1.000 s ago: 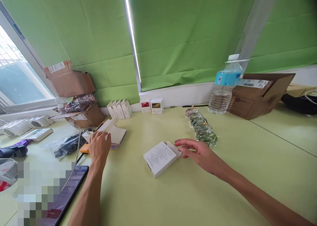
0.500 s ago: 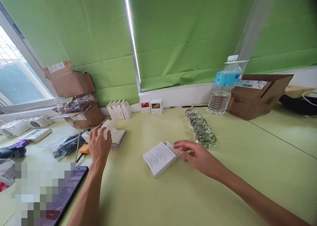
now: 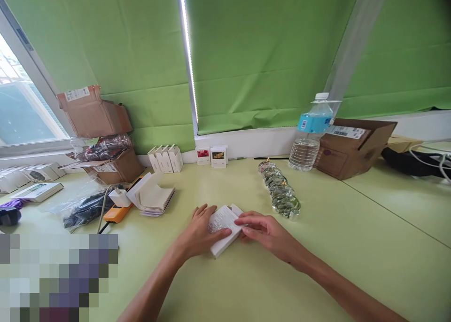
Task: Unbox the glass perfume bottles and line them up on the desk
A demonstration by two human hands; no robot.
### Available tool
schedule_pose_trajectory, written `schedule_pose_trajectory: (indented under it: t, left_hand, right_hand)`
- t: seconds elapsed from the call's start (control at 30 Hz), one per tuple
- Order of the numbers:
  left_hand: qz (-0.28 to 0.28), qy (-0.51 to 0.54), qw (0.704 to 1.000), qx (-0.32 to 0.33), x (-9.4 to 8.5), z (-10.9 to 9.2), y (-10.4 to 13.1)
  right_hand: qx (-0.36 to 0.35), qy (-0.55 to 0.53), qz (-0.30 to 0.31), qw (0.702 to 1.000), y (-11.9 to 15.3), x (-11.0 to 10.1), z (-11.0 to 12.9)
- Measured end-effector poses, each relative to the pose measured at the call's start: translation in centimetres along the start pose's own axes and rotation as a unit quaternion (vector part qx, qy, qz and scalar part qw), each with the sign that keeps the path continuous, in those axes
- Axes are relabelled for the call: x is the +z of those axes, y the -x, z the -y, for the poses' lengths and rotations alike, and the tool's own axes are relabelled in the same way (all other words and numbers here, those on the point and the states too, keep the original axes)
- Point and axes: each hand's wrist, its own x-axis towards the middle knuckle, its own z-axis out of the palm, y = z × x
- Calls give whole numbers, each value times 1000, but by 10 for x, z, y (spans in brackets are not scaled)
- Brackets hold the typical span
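A small flat white carton (image 3: pixel 222 218) printed with fine text lies on the table in front of me. My left hand (image 3: pixel 197 231) wraps its left side, thumb across the printed top and fingers along the far left edge. At the carton's right end, where a flap (image 3: pixel 237 210) sticks out, my right hand (image 3: pixel 265 231) has its fingertips against the box with the thumb tucked below. The undersides of the right fingers are partly hidden. Left of the hands sits a pile of folded white paper sheets (image 3: pixel 157 197), its top sheet curling up.
Beyond my right hand runs an overlapping row of shiny clear-wrapped discs (image 3: pixel 280 188). A water bottle (image 3: pixel 306 134) and an open cardboard box (image 3: pixel 347 150) stand behind. Small white boxes (image 3: pixel 165 160) line the wall. An orange power strip (image 3: pixel 118 213) lies left.
My left hand has left the paper pile and come right onto the carton. My right hand has moved slightly left, its fingers now against the carton's end.
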Motion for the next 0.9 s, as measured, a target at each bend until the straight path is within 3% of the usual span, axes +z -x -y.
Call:
schedule_pose_trajectory:
  t: [0.13,0.2,0.3,0.37,0.53,0.67,0.9]
  left_hand:
    - [-12,142,990,17,1,-10,-3]
    - [-68,180,981,34,3,-9,-8]
    - [-186,129,974,18,5,-1,-15]
    - [-221,99,970,8,6,4,-16]
    - [-200,64,978,6,7,0,-11]
    - [-172,39,984,8,5,-6,-5]
    - [-156,30,987,23,-3,0,-6]
  right_hand:
    - [-95,28,-44,994,4,-8,15]
    - [-130,55,-69,988,8,-10,22]
    - [-140,117,-106,978,10,-5,23]
    - [-126,152,-104,975,10,2,17]
    - [-56,169,-56,982,9,21,-4]
    - [0,160,-59,985,2,30,-10]
    - [-59,154,-42,985,-36,58,13]
